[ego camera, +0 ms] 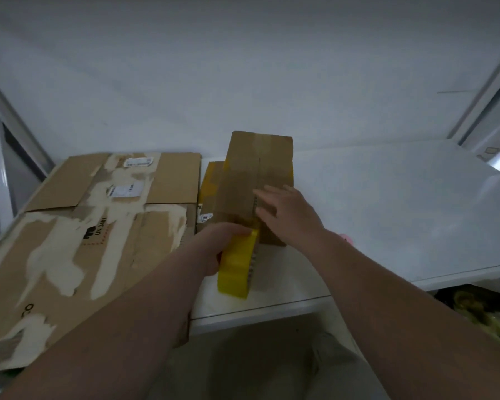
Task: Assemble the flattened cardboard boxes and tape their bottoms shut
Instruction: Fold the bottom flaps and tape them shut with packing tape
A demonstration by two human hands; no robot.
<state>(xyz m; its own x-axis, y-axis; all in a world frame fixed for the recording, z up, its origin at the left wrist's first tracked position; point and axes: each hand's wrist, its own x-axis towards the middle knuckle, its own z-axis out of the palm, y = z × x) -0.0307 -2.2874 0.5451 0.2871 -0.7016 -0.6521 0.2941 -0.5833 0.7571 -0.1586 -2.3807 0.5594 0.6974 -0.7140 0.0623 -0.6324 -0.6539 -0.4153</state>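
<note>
I count two flat cardboard sheets [70, 241] on the left, sticking out past the near edge of the white table [387, 212]. Mid-table, a tall box [251, 174] and a low box [210, 186] stand side by side. My left hand [223, 241] grips one yellow tape roll [237, 269] at the tall box's near end. My right hand [286, 215] lies flat on top of the tall box. The table runs wide to the right.

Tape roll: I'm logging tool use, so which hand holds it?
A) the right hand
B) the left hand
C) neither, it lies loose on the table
B: the left hand grips the yellow tape roll, while the right hand lies flat on the box.
</note>
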